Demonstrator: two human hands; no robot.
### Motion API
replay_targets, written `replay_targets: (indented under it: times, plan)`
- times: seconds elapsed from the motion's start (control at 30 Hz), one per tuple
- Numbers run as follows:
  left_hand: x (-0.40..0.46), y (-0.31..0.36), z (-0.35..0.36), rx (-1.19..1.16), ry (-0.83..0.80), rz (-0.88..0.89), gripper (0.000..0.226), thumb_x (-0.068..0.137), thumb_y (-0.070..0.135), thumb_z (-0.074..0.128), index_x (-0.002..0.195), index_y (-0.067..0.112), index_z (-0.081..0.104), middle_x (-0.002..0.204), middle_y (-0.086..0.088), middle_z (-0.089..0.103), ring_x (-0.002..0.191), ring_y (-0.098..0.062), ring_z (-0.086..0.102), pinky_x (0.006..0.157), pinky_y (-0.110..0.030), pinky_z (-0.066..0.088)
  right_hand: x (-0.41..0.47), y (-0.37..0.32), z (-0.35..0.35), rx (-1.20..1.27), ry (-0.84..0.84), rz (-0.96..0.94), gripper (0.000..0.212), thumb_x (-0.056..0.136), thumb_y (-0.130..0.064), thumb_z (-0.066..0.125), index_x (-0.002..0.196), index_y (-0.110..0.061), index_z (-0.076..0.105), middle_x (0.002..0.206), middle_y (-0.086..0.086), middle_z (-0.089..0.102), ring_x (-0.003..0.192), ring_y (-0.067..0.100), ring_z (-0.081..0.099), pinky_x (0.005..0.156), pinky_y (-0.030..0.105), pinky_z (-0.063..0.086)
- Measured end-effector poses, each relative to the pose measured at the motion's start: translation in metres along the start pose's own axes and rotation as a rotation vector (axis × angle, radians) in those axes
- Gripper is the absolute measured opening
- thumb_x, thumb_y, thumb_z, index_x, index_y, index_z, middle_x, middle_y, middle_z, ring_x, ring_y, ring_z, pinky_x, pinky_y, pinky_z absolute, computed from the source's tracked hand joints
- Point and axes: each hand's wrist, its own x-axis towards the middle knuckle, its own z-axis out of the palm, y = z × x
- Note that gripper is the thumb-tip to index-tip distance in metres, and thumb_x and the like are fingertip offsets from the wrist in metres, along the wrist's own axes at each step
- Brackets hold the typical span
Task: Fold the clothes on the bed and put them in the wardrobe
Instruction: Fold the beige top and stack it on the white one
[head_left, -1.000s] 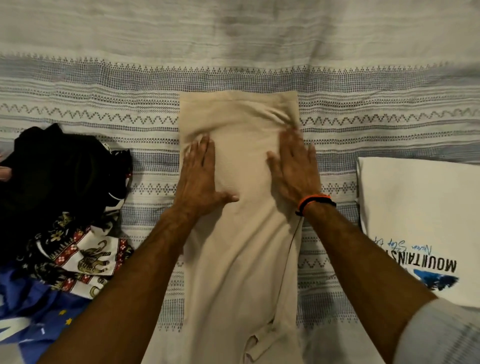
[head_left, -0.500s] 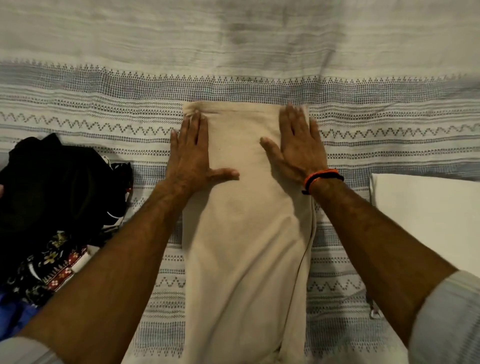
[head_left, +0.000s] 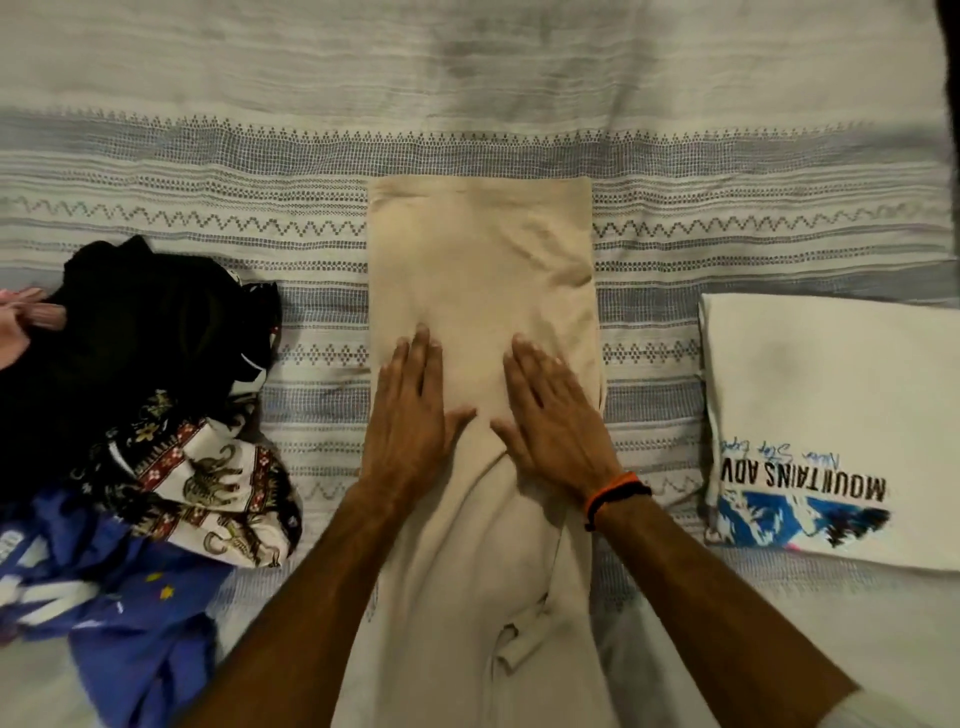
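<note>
A beige garment (head_left: 480, 270) lies as a long narrow strip down the middle of the bed, its far end square and flat. My left hand (head_left: 410, 415) presses flat on its left half with fingers straight. My right hand (head_left: 553, 415), with an orange and black band at the wrist, presses flat on its right half. Both palms sit about midway along the strip, thumbs pointing toward each other. A belt loop or tab shows near the garment's near end.
A folded white T-shirt (head_left: 831, 395) with a blue mountain print lies on the right. On the left is a heap of unfolded clothes: a black piece (head_left: 135, 332), an elephant-print cloth (head_left: 208, 483) and a blue garment (head_left: 130, 613). The striped bedspread (head_left: 467, 78) stretches beyond.
Both hands slid back along the beige garment from its far end toward me, staying flat on the cloth. The view dropped lower, showing the T-shirt print again.
</note>
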Motion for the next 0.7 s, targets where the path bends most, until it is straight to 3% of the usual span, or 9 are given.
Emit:
replay_targets:
  times: [0.13, 0.17, 0.3, 0.33, 0.43, 0.5, 0.53, 0.6, 0.7]
  plan:
    - [-0.048, -0.015, 0.007, -0.013, -0.017, -0.137, 0.082, 0.098, 0.056, 0.031, 0.156, 0.007, 0.001, 0.164, -0.009, -0.007, 0.151, -0.029, -0.003, 0.122, -0.047, 0.005, -0.038, 0.003, -0.002, 0.01, 0.021, 0.423, 0.076, 0.097, -0.051, 0.02, 0.153, 0.001, 0.018, 0.161, 0.021, 0.015, 0.149, 0.036, 0.016, 0.12, 0.056, 0.017]
    - [-0.056, -0.016, 0.005, -0.019, -0.023, -0.137, 0.084, 0.097, 0.055, 0.036, 0.156, 0.006, -0.001, 0.164, -0.009, -0.011, 0.151, -0.028, -0.007, 0.123, -0.045, 0.003, -0.041, -0.005, -0.007, 0.008, 0.04, 0.413, 0.074, 0.098, -0.046, 0.021, 0.152, 0.004, 0.019, 0.159, 0.025, 0.016, 0.148, 0.038, 0.017, 0.118, 0.058, 0.019]
    - [-0.088, -0.01, 0.011, 0.023, -0.043, 0.025, 0.078, 0.099, 0.044, 0.043, 0.156, 0.007, 0.005, 0.163, -0.009, -0.009, 0.151, -0.027, -0.005, 0.122, -0.048, 0.01, -0.073, -0.035, 0.007, -0.068, -0.029, -0.06, 0.072, 0.098, -0.043, 0.037, 0.152, 0.002, 0.024, 0.161, 0.021, 0.016, 0.149, 0.034, 0.018, 0.119, 0.052, 0.02]
    - [-0.096, -0.01, 0.014, 0.016, -0.055, 0.023, 0.077, 0.099, 0.043, 0.042, 0.156, 0.007, 0.006, 0.163, -0.008, -0.007, 0.151, -0.027, -0.002, 0.122, -0.048, 0.012, -0.083, -0.036, 0.01, -0.066, -0.056, -0.048, 0.072, 0.097, -0.044, 0.04, 0.152, 0.001, 0.026, 0.16, 0.02, 0.019, 0.149, 0.033, 0.021, 0.118, 0.05, 0.022]
    - [-0.113, -0.009, 0.016, -0.048, -0.015, -0.085, 0.076, 0.096, 0.035, 0.055, 0.154, 0.001, 0.018, 0.163, -0.015, 0.009, 0.15, -0.033, 0.012, 0.121, -0.047, 0.018, -0.108, -0.038, 0.006, 0.059, 0.11, 0.249, 0.058, 0.092, -0.032, 0.055, 0.138, 0.004, 0.048, 0.145, 0.025, 0.046, 0.134, 0.04, 0.045, 0.112, 0.05, 0.036]
    - [-0.124, -0.002, 0.014, -0.127, 0.083, -0.152, 0.071, 0.089, 0.028, 0.068, 0.145, -0.003, 0.036, 0.153, -0.023, 0.032, 0.14, -0.037, 0.032, 0.115, -0.045, 0.03, -0.118, -0.049, -0.004, 0.193, 0.288, 0.36, 0.032, 0.087, -0.021, 0.069, 0.112, -0.002, 0.062, 0.112, 0.019, 0.064, 0.102, 0.037, 0.06, 0.089, 0.047, 0.053]
    - [-0.131, 0.003, 0.013, -0.201, 0.141, -0.216, 0.067, 0.086, 0.025, 0.073, 0.139, -0.003, 0.043, 0.143, -0.023, 0.043, 0.131, -0.037, 0.041, 0.108, -0.043, 0.037, -0.121, -0.055, -0.011, 0.274, 0.298, 0.423, 0.025, 0.086, -0.022, 0.072, 0.103, -0.006, 0.063, 0.099, 0.014, 0.065, 0.09, 0.032, 0.061, 0.079, 0.042, 0.054]
    - [-0.141, 0.014, 0.008, -0.383, 0.208, -0.41, 0.061, 0.08, 0.022, 0.078, 0.129, 0.001, 0.048, 0.128, -0.018, 0.051, 0.116, -0.032, 0.051, 0.095, -0.038, 0.042, -0.123, -0.067, -0.02, 0.374, 0.17, 0.617, 0.033, 0.086, -0.037, 0.072, 0.102, -0.01, 0.061, 0.095, 0.008, 0.065, 0.087, 0.027, 0.063, 0.075, 0.038, 0.053]
    - [-0.152, 0.021, 0.009, -0.517, 0.252, -0.585, 0.056, 0.077, 0.021, 0.081, 0.121, 0.006, 0.05, 0.119, -0.013, 0.058, 0.107, -0.029, 0.057, 0.089, -0.039, 0.044, -0.123, -0.074, -0.021, 0.362, 0.034, 0.779, 0.047, 0.081, -0.042, 0.076, 0.11, -0.009, 0.059, 0.106, 0.008, 0.064, 0.098, 0.028, 0.062, 0.083, 0.039, 0.052]
